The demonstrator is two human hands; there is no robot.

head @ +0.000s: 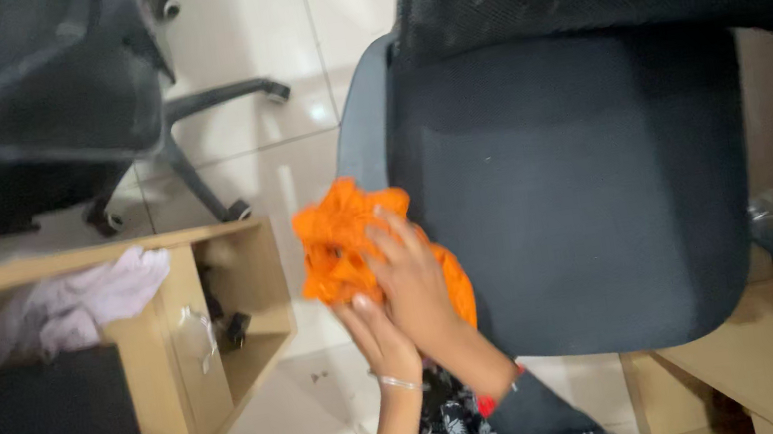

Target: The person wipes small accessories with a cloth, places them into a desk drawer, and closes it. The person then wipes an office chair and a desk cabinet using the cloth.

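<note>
Hands meet on the orange cloth [340, 244], bunched at the left front edge of the dark office chair seat [584, 189]: the right hand [417, 288] lies over it with fingers curled in, and the left hand [378, 334] presses from below. I think gathering loose folds inward gives firmer hold. Floor is pale tile [284, 423], with cardboard shelf [217, 301] holding pink cloth [86, 299] at left and another chair [35, 85] far left
</note>
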